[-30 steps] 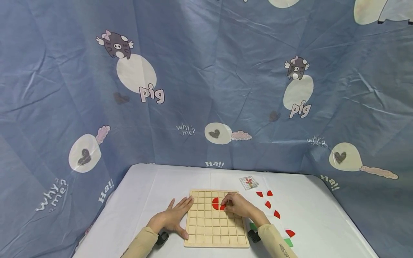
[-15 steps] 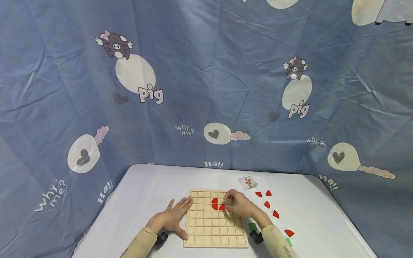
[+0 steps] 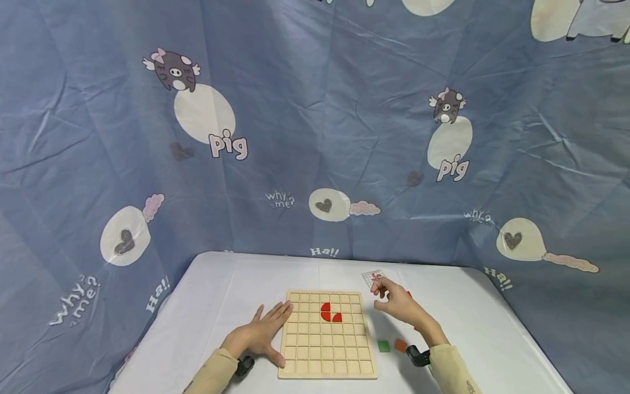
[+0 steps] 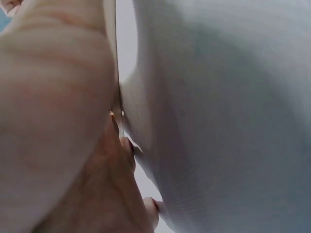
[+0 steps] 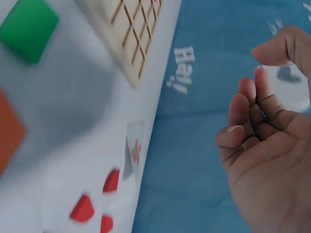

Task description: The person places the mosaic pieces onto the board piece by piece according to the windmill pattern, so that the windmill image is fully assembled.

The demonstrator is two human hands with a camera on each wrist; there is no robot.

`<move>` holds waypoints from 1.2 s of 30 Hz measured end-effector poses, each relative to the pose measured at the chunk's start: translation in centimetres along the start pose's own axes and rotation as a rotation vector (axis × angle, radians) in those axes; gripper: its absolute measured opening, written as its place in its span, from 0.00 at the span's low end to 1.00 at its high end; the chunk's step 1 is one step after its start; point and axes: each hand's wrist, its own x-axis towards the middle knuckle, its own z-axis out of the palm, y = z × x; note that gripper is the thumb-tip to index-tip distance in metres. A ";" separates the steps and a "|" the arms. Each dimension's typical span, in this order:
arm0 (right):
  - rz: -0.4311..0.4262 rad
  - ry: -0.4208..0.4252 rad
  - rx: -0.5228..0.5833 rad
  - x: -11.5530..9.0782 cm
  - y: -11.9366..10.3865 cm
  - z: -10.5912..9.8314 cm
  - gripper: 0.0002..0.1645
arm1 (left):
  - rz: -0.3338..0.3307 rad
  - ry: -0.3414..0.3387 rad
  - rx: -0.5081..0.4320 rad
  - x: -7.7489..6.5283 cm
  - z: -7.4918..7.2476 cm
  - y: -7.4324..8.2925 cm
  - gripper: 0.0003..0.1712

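A light wooden grid board (image 3: 321, 353) lies flat on the white table. Three red quarter-circle pieces sit in its upper cells, among them one on the lower right (image 3: 337, 317). My left hand (image 3: 258, 335) lies with fingers spread along the board's left edge, touching it. To the right of the board, my right hand (image 3: 400, 302) is raised above the table near a small patterned card (image 3: 368, 278). Its fingers are loosely bent, and the right wrist view shows nothing held in them. The left wrist view is mostly filled by the left hand (image 4: 58, 111) up close.
Right of the board lie a green square piece (image 3: 384, 346) and an orange one (image 3: 401, 345). Several loose red pieces, one seen in the right wrist view (image 5: 82, 209), lie beyond them, partly hidden by the right arm in the head view. A blue printed curtain (image 3: 275, 137) surrounds the table.
My right hand has let go of the red quarter-circle piece on the board and moved right, off the board towards the loose pieces. The left hand has stayed in place.
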 end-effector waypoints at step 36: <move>0.365 0.087 -0.026 -3.4 8.2 -3.8 0.18 | 0.035 0.005 -0.001 -0.1 0.0 -0.4 0.79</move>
